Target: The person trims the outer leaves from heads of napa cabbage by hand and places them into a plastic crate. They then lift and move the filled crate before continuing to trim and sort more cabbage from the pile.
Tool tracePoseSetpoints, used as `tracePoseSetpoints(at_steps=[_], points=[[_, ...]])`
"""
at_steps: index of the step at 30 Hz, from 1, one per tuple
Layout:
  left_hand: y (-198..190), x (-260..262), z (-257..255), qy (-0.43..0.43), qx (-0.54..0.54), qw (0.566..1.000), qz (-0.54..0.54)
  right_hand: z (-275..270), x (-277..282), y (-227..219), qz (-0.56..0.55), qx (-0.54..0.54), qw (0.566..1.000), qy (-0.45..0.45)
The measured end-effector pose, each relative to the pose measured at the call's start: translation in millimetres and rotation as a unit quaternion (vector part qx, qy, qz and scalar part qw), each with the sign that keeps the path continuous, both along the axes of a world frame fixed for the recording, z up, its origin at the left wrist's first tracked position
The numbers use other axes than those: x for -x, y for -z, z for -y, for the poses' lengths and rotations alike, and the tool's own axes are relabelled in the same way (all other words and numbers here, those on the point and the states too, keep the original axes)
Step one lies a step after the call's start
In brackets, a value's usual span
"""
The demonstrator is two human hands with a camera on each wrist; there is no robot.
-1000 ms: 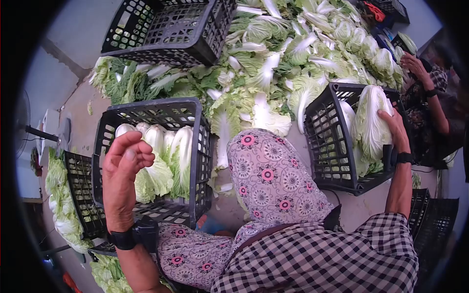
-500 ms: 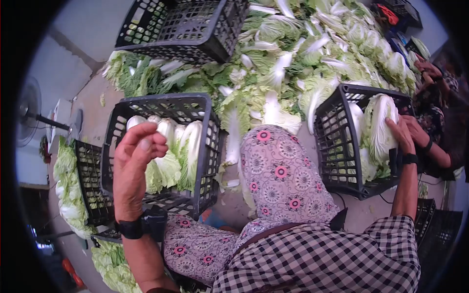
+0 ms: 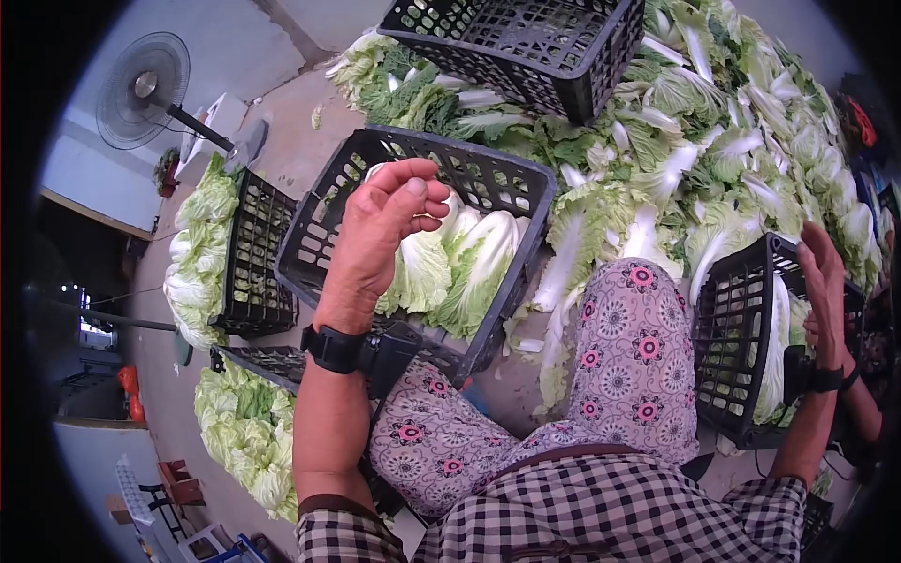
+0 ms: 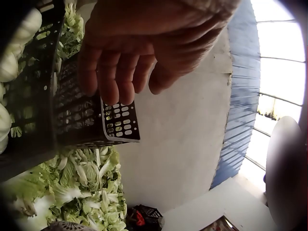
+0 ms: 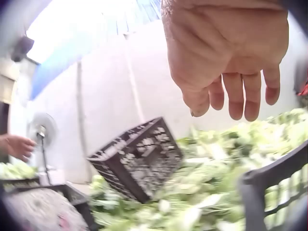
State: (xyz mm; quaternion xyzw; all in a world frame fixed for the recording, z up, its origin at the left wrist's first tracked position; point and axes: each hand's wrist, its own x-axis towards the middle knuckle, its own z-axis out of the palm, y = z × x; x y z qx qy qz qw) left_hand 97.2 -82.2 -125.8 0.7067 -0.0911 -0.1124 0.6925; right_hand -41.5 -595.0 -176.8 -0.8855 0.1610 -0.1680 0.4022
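My left hand (image 3: 380,225) is raised over the left black crate (image 3: 533,230), fingers loosely curled and nothing in them. Napa cabbages (image 3: 483,258) lie side by side inside that crate. In the left wrist view the same hand (image 4: 144,43) hangs with its fingers bent and apart from the crate. My right hand (image 3: 824,291) is lifted above the right black crate (image 3: 727,328), its fingers fairly straight. A napa cabbage (image 3: 775,347) lies in this crate, partly behind my wrist. The right wrist view shows the right hand (image 5: 228,53) holding nothing.
An upright black crate (image 3: 572,80) stands on a wide heap of loose cabbage leaves (image 3: 676,169). Another crate (image 3: 258,253) and more cabbages (image 3: 244,441) are at the left, near a standing fan (image 3: 145,84). Another person's arm (image 3: 859,399) reaches to the right crate.
My right hand has let go of the napa cabbage in the right crate and risen off it. The head view has swung left. The left hand stays raised, still loosely curled.
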Motion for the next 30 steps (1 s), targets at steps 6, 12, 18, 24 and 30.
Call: tracePoseSetpoints(at_steps=[6, 12, 18, 24, 30], points=[[17.2, -2.5, -13.0, 0.004, -0.043, 0.998, -0.054, -123.9, -74.4, -7.1, -0.032, 0.055, 0.953, -0.297], [7.7, -12.1, -29.7, 0.039, -0.129, 0.982, -0.133, -140.3, -125.7, 43.8, -0.174, 0.064, 0.869, -0.458], [5.7, -81.1, -15.9, 0.071, -0.294, 0.948, -0.096, -131.5, -162.4, 122.3, -0.174, -0.028, 0.890, -0.422], [169.7, -110.1, 18.2, 0.140, -0.513, 0.846, 0.025, -131.1, -161.6, 158.2, -0.245, -0.151, 0.872, -0.395], [227.4, -94.7, 46.6, 0.130, -0.619, 0.775, -0.023, -114.0, -147.9, 173.6, -0.281, -0.158, 0.879, -0.351]])
